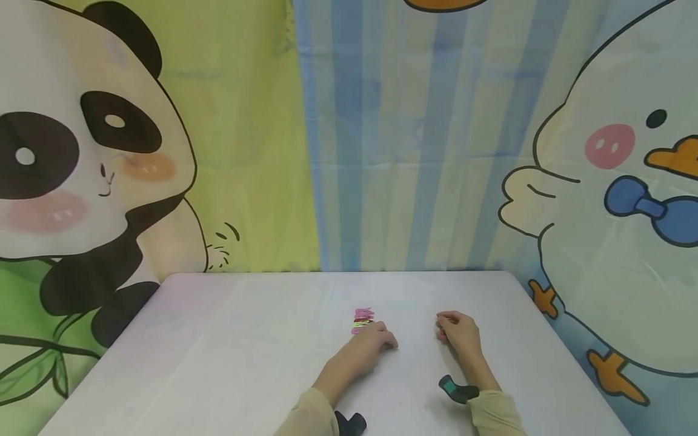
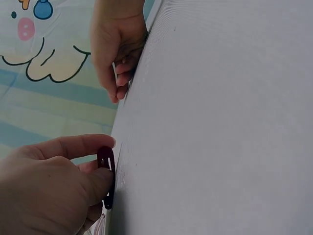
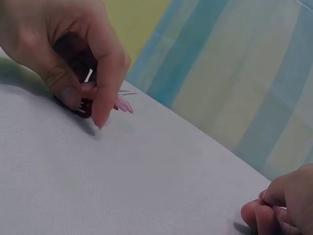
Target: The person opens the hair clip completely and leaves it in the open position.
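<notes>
My left hand [image 1: 362,351] pinches a dark red snap hair clip [image 2: 106,178] between thumb and fingers, just over the white tabletop. Beside that hand, on its far side in the head view, a row of hair clips [image 1: 363,313] in pink, dark red and yellow lies on the table, partly covered by the hand. To the right, my right hand [image 1: 459,333] is low at the table with loosely bent fingers, thumb near the fingertips. Nothing shows in its grasp, though the right wrist view cuts off part of it.
The white table [image 1: 218,351] stretches to both sides and ends at a curtain [image 1: 382,181] with a panda and a white duck printed on it. Dark straps [image 1: 458,390] sit at both wrists, beside the sleeve cuffs.
</notes>
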`<move>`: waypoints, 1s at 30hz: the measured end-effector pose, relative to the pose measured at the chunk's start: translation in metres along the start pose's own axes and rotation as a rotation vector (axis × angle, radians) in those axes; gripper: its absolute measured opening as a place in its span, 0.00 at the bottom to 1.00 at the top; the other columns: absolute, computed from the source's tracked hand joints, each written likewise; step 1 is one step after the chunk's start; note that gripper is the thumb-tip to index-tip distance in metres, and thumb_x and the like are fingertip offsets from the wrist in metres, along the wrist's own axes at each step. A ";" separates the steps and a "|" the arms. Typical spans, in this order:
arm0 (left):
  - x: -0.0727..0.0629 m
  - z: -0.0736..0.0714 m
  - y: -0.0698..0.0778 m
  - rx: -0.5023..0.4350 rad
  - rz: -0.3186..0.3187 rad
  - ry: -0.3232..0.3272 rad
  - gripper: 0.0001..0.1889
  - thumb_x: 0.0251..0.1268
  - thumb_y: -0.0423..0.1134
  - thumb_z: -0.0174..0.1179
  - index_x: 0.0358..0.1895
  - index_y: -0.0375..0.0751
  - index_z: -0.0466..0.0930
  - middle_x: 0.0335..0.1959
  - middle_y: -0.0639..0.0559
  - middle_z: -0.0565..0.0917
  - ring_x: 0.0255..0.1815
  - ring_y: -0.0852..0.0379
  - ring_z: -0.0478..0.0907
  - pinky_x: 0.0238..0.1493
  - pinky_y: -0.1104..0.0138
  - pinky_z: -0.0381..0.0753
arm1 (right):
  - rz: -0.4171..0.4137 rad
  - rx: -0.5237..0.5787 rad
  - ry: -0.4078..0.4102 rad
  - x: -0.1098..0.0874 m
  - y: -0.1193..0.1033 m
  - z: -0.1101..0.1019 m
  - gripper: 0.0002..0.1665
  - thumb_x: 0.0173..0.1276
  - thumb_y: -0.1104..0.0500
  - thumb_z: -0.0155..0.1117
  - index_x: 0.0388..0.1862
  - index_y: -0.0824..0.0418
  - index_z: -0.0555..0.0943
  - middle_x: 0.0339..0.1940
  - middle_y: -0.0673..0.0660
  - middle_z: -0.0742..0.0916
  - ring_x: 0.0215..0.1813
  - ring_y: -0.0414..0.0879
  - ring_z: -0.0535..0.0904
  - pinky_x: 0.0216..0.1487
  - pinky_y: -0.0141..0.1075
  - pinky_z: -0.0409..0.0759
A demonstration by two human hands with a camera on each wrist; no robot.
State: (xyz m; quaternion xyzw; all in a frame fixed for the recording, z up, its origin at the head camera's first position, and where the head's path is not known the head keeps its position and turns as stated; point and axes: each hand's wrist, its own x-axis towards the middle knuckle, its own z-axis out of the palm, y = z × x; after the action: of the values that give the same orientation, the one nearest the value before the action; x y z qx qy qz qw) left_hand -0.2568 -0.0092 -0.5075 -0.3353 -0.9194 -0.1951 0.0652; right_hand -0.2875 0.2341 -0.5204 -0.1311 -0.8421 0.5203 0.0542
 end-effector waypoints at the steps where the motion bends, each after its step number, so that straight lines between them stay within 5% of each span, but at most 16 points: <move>1: -0.002 -0.001 -0.001 0.002 -0.009 0.000 0.10 0.63 0.31 0.58 0.40 0.53 0.84 0.34 0.61 0.76 0.38 0.67 0.73 0.46 0.74 0.75 | -0.004 -0.004 -0.002 0.000 0.000 0.000 0.16 0.69 0.56 0.56 0.48 0.67 0.79 0.34 0.60 0.86 0.23 0.39 0.77 0.25 0.28 0.74; 8: -0.018 -0.011 -0.007 0.000 -0.061 0.068 0.07 0.61 0.34 0.62 0.38 0.53 0.82 0.34 0.61 0.78 0.37 0.65 0.76 0.45 0.72 0.76 | 0.006 -0.018 -0.011 -0.002 -0.002 0.002 0.17 0.70 0.55 0.54 0.49 0.66 0.79 0.36 0.60 0.85 0.22 0.38 0.77 0.24 0.26 0.74; 17: -0.031 -0.009 -0.015 -0.241 -0.209 0.289 0.07 0.58 0.34 0.65 0.37 0.49 0.77 0.33 0.60 0.81 0.33 0.67 0.75 0.37 0.73 0.76 | 0.006 0.012 -0.044 -0.007 -0.011 0.003 0.16 0.69 0.57 0.56 0.49 0.67 0.80 0.35 0.60 0.85 0.24 0.40 0.78 0.23 0.26 0.74; 25: -0.036 0.002 -0.022 -0.472 -0.351 0.499 0.05 0.56 0.35 0.67 0.35 0.44 0.81 0.29 0.58 0.86 0.31 0.67 0.81 0.34 0.74 0.80 | -0.054 0.036 -0.196 -0.026 -0.034 0.026 0.14 0.68 0.59 0.59 0.47 0.66 0.81 0.33 0.58 0.85 0.25 0.43 0.78 0.27 0.32 0.79; 30: -0.037 0.000 -0.020 -0.577 -0.458 0.532 0.04 0.56 0.36 0.67 0.36 0.45 0.85 0.29 0.55 0.87 0.28 0.66 0.82 0.32 0.74 0.80 | -0.158 -0.037 -0.304 -0.048 -0.055 0.046 0.12 0.67 0.58 0.61 0.45 0.64 0.82 0.30 0.55 0.85 0.27 0.43 0.78 0.29 0.32 0.79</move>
State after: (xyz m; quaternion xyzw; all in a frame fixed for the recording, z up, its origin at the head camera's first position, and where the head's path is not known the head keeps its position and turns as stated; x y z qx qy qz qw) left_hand -0.2409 -0.0450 -0.5235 -0.0661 -0.8291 -0.5322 0.1582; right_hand -0.2610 0.1575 -0.4904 0.0147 -0.8578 0.5125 -0.0356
